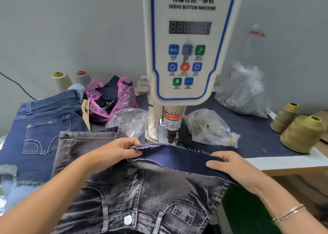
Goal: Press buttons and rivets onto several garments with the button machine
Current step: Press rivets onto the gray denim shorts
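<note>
Dark-blue denim piece [179,158] lies just below the button machine [190,43] punch, atop grey jeans [142,198]. Left hand [115,153] grip pinched on its left edge; right hand [229,164] grip closed on its right end. Grey jeans already buttoned; blue jeans [46,127] riveted; this piece apparently not yet pressed.

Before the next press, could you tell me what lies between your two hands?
In the head view, the dark blue denim piece spans from left hand to right hand.
</note>
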